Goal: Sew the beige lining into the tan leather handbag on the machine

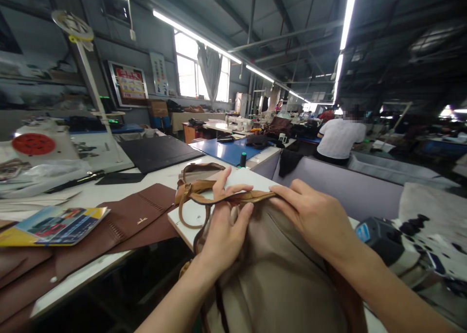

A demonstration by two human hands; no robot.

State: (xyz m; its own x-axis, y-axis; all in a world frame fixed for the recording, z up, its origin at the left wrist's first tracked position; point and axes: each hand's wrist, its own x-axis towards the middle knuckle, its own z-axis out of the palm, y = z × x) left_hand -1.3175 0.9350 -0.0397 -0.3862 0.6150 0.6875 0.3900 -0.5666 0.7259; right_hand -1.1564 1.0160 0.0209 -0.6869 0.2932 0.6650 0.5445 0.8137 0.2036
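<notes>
A bag (288, 274) with a smooth taupe lining facing out stands in front of me. Along its top runs a tan leather edge with a metal zipper (255, 197). My left hand (226, 226) grips this edge, with some fingers behind it and the thumb in front. Further right, my right hand (317, 216) pinches the same edge between thumb and fingers; its fingertips are partly hidden. A tan strap with a buckle (187, 191) loops over the white table corner beside my left hand.
Brown leather pieces (146, 209) and a colourful booklet (54, 224) lie on the left table. A sewing machine (419, 245) stands close on my right, another machine (47, 141) at far left. A person in a white shirt (341, 138) is beyond the grey partition (339, 182).
</notes>
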